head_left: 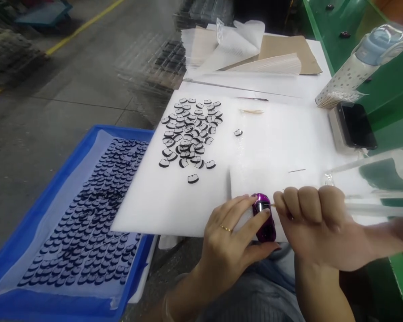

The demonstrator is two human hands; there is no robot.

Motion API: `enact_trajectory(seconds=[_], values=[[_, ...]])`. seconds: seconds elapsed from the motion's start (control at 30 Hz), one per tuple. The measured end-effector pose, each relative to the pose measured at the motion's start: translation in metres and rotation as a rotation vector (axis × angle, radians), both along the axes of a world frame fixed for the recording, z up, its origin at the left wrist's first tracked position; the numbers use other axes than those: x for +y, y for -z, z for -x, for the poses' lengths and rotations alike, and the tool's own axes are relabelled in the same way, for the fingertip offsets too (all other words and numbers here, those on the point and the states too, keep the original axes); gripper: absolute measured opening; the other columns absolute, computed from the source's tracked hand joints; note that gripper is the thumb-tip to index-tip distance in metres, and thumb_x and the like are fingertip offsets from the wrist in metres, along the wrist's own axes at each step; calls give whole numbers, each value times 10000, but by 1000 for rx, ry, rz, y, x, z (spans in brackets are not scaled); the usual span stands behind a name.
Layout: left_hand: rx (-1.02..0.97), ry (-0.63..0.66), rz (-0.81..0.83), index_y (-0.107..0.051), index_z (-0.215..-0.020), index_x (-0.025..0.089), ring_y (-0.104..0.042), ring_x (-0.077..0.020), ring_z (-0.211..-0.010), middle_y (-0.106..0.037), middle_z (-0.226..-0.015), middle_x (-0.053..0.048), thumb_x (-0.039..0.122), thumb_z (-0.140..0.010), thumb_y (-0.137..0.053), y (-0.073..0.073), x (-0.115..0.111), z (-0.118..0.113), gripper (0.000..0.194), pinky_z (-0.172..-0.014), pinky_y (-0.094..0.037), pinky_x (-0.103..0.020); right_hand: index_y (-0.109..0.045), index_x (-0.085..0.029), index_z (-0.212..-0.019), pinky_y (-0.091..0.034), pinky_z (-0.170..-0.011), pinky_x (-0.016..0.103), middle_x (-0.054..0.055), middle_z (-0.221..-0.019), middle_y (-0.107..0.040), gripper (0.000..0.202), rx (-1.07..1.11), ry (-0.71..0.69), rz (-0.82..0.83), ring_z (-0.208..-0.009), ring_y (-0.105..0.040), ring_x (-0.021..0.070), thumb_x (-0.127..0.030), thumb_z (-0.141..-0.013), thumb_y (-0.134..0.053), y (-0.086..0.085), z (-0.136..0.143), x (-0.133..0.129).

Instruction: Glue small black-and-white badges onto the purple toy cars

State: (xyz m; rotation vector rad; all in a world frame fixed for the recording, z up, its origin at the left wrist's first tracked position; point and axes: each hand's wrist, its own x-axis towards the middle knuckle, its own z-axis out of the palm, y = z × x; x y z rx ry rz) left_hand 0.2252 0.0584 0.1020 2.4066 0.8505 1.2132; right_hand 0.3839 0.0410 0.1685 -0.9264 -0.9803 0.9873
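My left hand (pixel 233 241), with a ring on one finger, grips a glossy purple toy car (pixel 267 230) above the near edge of the white board. Its fingertips press on the dark window part of the car. Just to the right, my right hand (pixel 312 223) is curled closed around a thin stick (pixel 273 205), whose tip points at the car's side. Most of that stick is hidden by the fingers. Many small curved pieces, clear with black edges (pixel 193 179), lie loose on the left of the board. One single piece (pixel 238 133) sits apart from them.
A blue tray (pixel 97 129) at left holds rows of dark curved pieces. Wooden sticks (pixel 251 111), a slim tool (pixel 253 98) and paper sheets (pixel 282 53) lie farther back. A bottle (pixel 352 76) and phone (pixel 354 125) stand at right beside the green conveyor (pixel 332 27).
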Motion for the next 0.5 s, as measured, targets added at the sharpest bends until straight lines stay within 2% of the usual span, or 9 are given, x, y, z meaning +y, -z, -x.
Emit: enact_trajectory(seconds=[0.1,0.17,0.37,0.5], values=[[-12,-20,13,-752,-1129,207,-696,-269,-1127,-755,-1180,-113,536,-946,-672,1,0,0,385,-946,-592,-412,-227,-201,-551,-296,-495,344,-47,-478,-101,722,287,-45,-9,-456,-221,127,-767,-854,-559,10,4,3],[-22,-23,29,-755,-1133,215,-690,-266,-1125,-756,-1176,-106,544,-943,-671,2,-1,0,389,-951,-593,-413,-248,-201,-542,-282,-510,352,-50,-473,-113,695,341,-53,-19,-458,-218,124,-734,-819,-598,14,6,3],[-54,-6,85,-747,-1160,208,-667,-255,-1163,-749,-1196,-106,534,-952,-665,2,-1,0,395,-984,-579,-414,-250,-201,-555,-273,-534,365,-45,-485,-156,707,330,-50,-12,-480,-195,124,-752,-816,-607,23,7,-6],[-68,-9,106,-748,-1154,209,-673,-250,-1156,-751,-1190,-103,542,-963,-644,1,-1,0,398,-980,-583,-412,-304,-221,-588,-285,-544,375,-40,-509,-167,666,251,-36,-63,-481,-200,142,-793,-872,-493,34,3,-9]])
